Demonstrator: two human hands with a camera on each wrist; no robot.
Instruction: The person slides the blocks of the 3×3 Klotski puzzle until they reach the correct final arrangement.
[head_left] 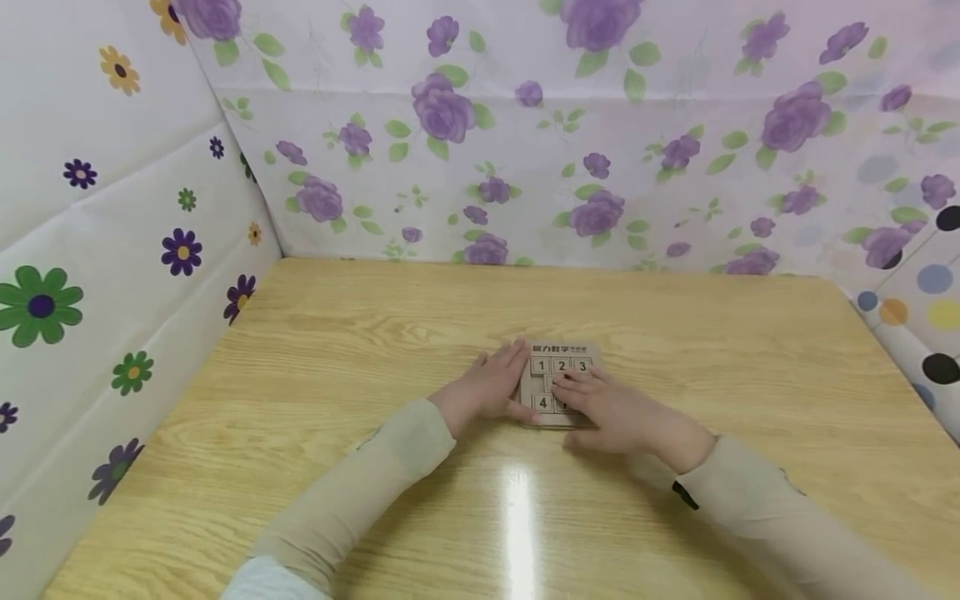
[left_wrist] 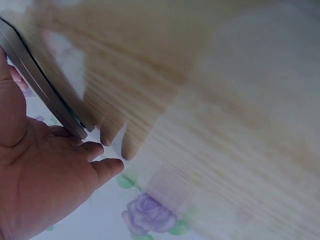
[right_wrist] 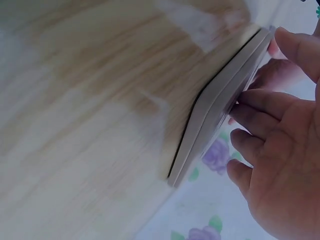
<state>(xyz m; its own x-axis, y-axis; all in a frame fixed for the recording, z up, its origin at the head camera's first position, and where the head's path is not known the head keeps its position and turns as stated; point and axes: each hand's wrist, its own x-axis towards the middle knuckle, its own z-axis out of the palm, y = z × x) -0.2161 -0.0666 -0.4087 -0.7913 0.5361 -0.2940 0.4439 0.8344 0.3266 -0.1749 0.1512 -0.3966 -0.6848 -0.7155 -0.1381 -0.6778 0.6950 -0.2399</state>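
A wooden number sliding puzzle (head_left: 551, 421) lies flat on the table, with printed characters along its top edge. Tiles 1, 2 and 3 form the top row; tile 4 (head_left: 543, 403) is at lower left, and other tiles are partly covered by fingers. Along the puzzle's left side rests my left hand (head_left: 491, 385), thumb at the lower left corner and fingers by the upper left one. My right hand (head_left: 618, 412) reaches over the puzzle from the right, extended fingertips touching the tiles. In the right wrist view, those fingers (right_wrist: 260, 107) lie over the puzzle's face.
The wooden table (head_left: 360, 317) spreads around the puzzle and reflects a bright light streak near the front. Behind it hangs a purple-flowered cloth (head_left: 510, 125). A daisy-patterned cloth (head_left: 142, 275) borders the left, and a dotted one (head_left: 922, 308) the right.
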